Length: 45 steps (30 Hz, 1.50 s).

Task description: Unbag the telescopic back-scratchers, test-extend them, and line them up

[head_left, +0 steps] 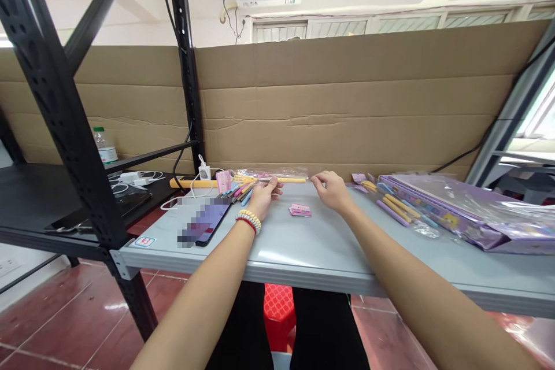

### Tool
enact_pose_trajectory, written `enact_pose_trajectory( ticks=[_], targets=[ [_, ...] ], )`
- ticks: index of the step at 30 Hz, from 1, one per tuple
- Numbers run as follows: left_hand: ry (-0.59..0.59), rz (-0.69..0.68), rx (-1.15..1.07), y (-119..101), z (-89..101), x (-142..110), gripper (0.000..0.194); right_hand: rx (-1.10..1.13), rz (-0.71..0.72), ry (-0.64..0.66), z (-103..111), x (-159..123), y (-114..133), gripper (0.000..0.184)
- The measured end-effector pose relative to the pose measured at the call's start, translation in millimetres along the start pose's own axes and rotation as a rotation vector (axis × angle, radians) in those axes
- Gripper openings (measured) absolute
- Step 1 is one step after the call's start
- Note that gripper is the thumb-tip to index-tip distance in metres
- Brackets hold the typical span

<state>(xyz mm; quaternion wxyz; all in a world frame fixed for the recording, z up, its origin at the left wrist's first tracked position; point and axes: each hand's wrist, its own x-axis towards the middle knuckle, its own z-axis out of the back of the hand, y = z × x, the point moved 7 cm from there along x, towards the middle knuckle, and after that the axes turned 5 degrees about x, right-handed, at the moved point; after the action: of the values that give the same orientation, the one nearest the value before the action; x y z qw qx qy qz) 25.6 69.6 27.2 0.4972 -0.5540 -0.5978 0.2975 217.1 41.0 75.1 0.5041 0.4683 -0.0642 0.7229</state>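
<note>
My left hand [262, 198], with beaded bracelets at the wrist, grips a slim yellow pen [295, 180] that lies level and points right. Close to the pen's right end, the thumb and forefinger of my right hand [332, 189] are pinched together. Whatever is between them is too small to make out. Below and between the hands lies a small stack of pink cards [300, 210]. Left of my left hand is a loose pile of coloured pens [239, 192], beside a pink packet [224, 181]. A phone [213, 222] lies in front of that pile.
On the right, bagged yellow and purple pens [396, 208] lie against a purple box [468, 217] in clear plastic. A white charger [204, 171] with its cable stands at the back left. Black shelf posts [65, 92] rise on the left; a cardboard panel [338, 98] backs the table [321, 254].
</note>
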Motion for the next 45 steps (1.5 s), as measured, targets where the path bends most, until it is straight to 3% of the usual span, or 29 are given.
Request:
enact_pose_trajectory(
  ticks=[7, 15, 24, 32, 38, 45],
  targets=[
    [0.0, 0.031, 0.09, 3.9, 2.4, 1.9, 0.035, 0.229, -0.147, -0.066, -11.3, -12.2, -8.6, 0.029],
    [0.085, 0.04, 0.155, 2.6, -1.4, -0.7, 0.036, 0.332, -0.18, -0.068, -5.8, -22.7, -14.7, 0.035],
    [0.099, 0.05, 0.158, 3.3, -2.0, -0.3, 0.038, 0.368, -0.203, -0.075, -0.6, -22.3, -10.9, 0.034],
    [0.085, 0.054, 0.139, 3.6, 0.8, 1.3, 0.038, 0.459, -0.149, -0.035, -1.5, -19.5, -7.2, 0.035],
    [0.085, 0.085, 0.139, 4.2, -0.3, 0.1, 0.036, 0.55, -0.245, 0.053, -7.9, -23.1, -10.7, 0.036],
    [0.131, 0.097, 0.096, 2.0, -4.8, -4.2, 0.033, 0.525, -0.224, 0.126, -8.7, -24.7, -7.0, 0.033]
  ],
)
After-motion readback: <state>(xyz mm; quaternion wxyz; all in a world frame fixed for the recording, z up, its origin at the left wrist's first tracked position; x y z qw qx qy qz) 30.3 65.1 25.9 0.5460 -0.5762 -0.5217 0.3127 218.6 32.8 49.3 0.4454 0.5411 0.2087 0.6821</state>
